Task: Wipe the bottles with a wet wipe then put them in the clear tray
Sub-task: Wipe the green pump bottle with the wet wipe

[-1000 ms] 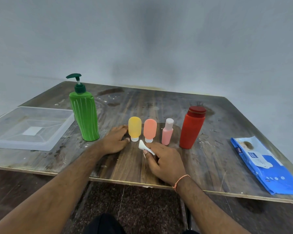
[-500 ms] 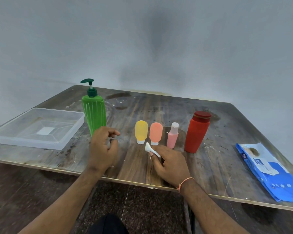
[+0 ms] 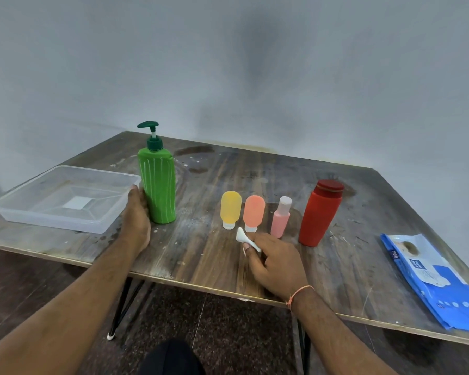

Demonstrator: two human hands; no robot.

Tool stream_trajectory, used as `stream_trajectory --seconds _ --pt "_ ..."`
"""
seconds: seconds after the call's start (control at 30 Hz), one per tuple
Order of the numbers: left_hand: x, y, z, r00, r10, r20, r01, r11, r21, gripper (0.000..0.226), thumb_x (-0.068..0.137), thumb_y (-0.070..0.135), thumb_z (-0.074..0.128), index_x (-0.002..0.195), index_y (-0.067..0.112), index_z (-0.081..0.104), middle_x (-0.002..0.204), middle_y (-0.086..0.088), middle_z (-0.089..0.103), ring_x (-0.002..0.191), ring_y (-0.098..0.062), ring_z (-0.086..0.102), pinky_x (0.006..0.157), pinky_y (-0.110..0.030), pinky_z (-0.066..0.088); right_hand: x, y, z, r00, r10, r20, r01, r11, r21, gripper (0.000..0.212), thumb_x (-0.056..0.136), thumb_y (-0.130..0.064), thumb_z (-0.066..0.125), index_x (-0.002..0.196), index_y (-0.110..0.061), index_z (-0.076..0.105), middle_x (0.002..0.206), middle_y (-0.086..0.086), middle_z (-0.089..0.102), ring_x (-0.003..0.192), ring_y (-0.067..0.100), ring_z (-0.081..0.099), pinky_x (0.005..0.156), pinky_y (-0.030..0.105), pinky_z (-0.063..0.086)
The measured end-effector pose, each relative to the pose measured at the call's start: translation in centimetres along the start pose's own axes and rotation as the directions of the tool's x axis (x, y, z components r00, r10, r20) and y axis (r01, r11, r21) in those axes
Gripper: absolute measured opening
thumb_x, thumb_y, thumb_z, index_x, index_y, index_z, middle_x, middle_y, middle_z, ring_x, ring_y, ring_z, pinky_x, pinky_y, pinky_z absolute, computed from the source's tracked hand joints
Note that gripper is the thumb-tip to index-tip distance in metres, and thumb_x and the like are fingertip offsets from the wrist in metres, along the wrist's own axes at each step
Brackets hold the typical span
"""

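Left hand (image 3: 136, 216) is at the left side of the green pump bottle (image 3: 157, 182), palm against it, fingers wrapping round the back; the bottle stands upright on the wooden tabletop (image 3: 201, 255), just beside the right rim of the clear tray (image 3: 16, 211). Tray sits at the tabletop's left edge. Right hand (image 3: 275, 259) rests on the tabletop near the front edge, fingers curled, pinching a small scrunched white wet wipe (image 3: 244, 238) between thumb and fingers. Just behind the wipe, a row of upright bottles: yellow squeeze bottle (image 3: 230, 207) and orange squeeze bottle (image 3: 254, 211), both cap-down, then a small pink bottle (image 3: 280, 220), then a taller red bottle (image 3: 321, 212). Blue wet wipe pack (image 3: 431, 282) lies flat at the right edge, well apart from the bottles.
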State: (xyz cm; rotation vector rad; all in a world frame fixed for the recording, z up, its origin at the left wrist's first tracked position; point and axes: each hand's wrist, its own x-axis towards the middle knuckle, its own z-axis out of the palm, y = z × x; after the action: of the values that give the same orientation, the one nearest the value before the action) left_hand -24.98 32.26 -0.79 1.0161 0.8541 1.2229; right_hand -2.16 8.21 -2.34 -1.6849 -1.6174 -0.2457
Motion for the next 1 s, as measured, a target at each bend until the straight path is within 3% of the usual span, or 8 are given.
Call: stream_trajectory --seconds 0.1,0.2,0.27,0.4,0.53,0.77,0.9,1.0 --pt "0.4 -0.1 0.0 1.000 -0.023 -0.009 0.023 0.999 0.044 0.064 0.116 0.049 0.017 0.141 0.009 0.061 0.131 -0.011 0.069 0.113 -0.015 0.069 0.088 -0.026 0.052 0.1 0.1 0.0 1.000 0.002 0.003 -0.002 1.000 0.004 0.028 0.103 -0.031 0.061 0.129 -0.034 0.072 0.097 -0.012 0.074 0.081 0.008 0.065 0.067 0.036 0.055" --pt "0.3 -0.4 0.2 1.000 -0.030 -0.005 0.030 0.996 0.085 0.070 0.115 0.051 0.015 0.150 0.003 0.052 0.135 -0.011 0.063 0.119 -0.021 0.062 0.100 -0.032 0.046 0.1 -0.1 -0.1 1.000 0.001 0.004 -0.001 1.000 0.007 0.030 0.103 -0.032 0.060 0.130 -0.033 0.072 0.098 -0.013 0.074 0.082 0.006 0.064 0.067 0.031 0.053" --pt "0.1 -0.3 0.5 1.000 -0.020 0.018 0.018 0.993 0.114 0.071 0.114 0.053 0.014 0.149 0.006 0.053 0.132 -0.009 0.064 0.117 -0.022 0.063 0.097 -0.034 0.047 0.1 -0.1 -0.1 1.000 0.000 0.006 0.000 1.000 0.002 0.028 0.103 -0.031 0.060 0.128 -0.033 0.072 0.097 -0.013 0.073 0.081 0.006 0.063 0.067 0.031 0.053" --pt "-0.4 -0.2 1.4 0.997 0.039 0.065 -0.048 0.989 0.140 0.067 0.114 0.055 0.011 0.122 0.024 0.069 0.113 0.000 0.077 0.111 -0.017 0.071 0.102 -0.041 0.053 0.0 -0.1 -0.1 1.000 -0.003 0.006 0.003 1.000 -0.012 0.024 0.102 -0.031 0.062 0.124 -0.034 0.072 0.095 -0.014 0.072 0.080 0.006 0.062 0.064 0.031 0.051" --pt "-0.7 -0.2 2.8 0.989 0.069 0.134 -0.080 0.994 0.073 0.069 0.114 0.053 0.007 0.115 0.024 0.070 0.090 0.001 0.083 0.083 -0.012 0.079 0.071 -0.031 0.064 0.1 0.0 -0.1 1.000 -0.008 0.014 0.009 1.000 -0.014 0.025 0.103 -0.031 0.061 0.126 -0.033 0.072 0.098 -0.013 0.073 0.081 0.008 0.064 0.065 0.032 0.052" --pt "0.2 -1.4 2.3 0.948 0.121 0.293 -0.133 0.991 0.023 0.079 0.109 0.062 0.006 0.131 0.028 0.074 0.125 -0.018 0.076 0.098 -0.022 0.076 0.079 -0.035 0.064 0.1 0.0 0.1 1.000 -0.019 -0.020 0.019 1.000 -0.021 0.023 0.101 -0.028 0.064 0.123 -0.032 0.073 0.092 -0.013 0.071 0.078 0.007 0.061 0.063 0.030 0.049" --pt "0.6 -1.8 2.3 0.946 0.118 0.303 -0.132 0.991 0.026 0.091 0.105 0.067 0.005 0.141 0.007 0.063 0.108 -0.025 0.077 0.090 -0.026 0.077 0.076 -0.037 0.065 0.1 0.1 0.2 1.000 -0.021 -0.020 0.020 1.000 -0.018 0.026 0.101 -0.028 0.064 0.125 -0.032 0.073 0.094 -0.013 0.072 0.078 0.007 0.062 0.063 0.032 0.050" --pt "0.4 -1.7 2.4 0.955 0.110 0.274 -0.120 0.993 0.021 0.087 0.106 0.065 0.002 0.124 0.015 0.070 0.094 -0.014 0.080 0.081 -0.024 0.078 0.072 -0.037 0.065 0.1 0.3 0.3 1.000 -0.017 -0.006 0.017 1.000 -0.018 0.027 0.103 -0.031 0.061 0.127 -0.032 0.073 0.097 -0.013 0.073 0.081 0.008 0.065 0.065 0.034 0.053"
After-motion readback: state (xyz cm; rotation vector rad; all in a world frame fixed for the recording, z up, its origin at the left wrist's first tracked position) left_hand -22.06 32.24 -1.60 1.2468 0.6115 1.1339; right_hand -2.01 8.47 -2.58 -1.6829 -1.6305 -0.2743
